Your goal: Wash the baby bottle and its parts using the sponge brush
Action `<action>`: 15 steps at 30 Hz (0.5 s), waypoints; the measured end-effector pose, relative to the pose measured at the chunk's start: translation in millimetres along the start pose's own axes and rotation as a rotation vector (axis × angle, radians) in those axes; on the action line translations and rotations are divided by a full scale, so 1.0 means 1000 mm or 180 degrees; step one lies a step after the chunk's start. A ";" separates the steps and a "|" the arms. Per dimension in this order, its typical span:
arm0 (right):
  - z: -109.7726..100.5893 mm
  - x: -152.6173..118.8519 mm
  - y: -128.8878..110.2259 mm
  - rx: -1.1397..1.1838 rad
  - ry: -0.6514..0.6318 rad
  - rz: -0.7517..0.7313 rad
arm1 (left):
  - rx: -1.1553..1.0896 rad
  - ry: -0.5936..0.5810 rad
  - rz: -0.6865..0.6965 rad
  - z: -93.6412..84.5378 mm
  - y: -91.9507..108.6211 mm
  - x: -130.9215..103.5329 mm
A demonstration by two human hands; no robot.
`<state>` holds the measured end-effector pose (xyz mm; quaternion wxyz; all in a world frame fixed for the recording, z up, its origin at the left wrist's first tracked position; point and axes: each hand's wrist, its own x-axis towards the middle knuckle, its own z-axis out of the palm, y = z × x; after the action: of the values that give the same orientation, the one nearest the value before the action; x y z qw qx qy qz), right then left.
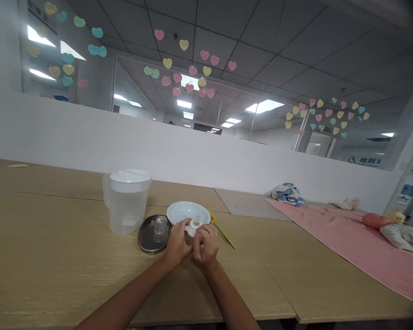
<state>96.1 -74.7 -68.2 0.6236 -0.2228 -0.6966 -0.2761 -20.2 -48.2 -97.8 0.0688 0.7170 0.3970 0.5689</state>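
Observation:
Between my two hands is a white baby bottle top (193, 228) with a clear teat pointing up. My left hand (177, 242) grips its left side, fingers curled round it. On the other side my right hand (207, 244) pinches its edge with closed fingers. Whatever lies below the collar is hidden by the hands. Just behind them sits a white bowl (179, 208); its contents are too small to make out. A round metal tray (147, 240) lies left of my left hand, bearing a clear dome-shaped cap (161, 227).
A clear lidded pitcher (128, 206) stands left of the tray. A yellow-headed brush with a green handle (226, 236) lies right of the bowl. Pink cloth (347, 229) covers the table's right side, with a bundled blue-and-white cloth (287, 194) and a doll-like item (376, 220) there.

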 end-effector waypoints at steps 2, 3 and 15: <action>0.000 0.000 -0.001 0.0054 -0.0014 -0.0106 | -0.0084 0.0053 -0.0070 0.001 -0.003 -0.001; 0.000 0.000 -0.001 0.0080 -0.0025 -0.0144 | -0.0117 0.0059 -0.0099 0.001 -0.003 -0.001; 0.006 -0.008 0.007 0.0145 -0.0459 0.1492 | -0.0205 -0.0185 -0.0161 -0.006 0.006 0.000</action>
<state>97.0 -65.2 -76.3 0.6242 -0.3833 -0.6746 -0.0915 -22.8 -54.9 -92.7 0.1177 0.7203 0.3944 0.5584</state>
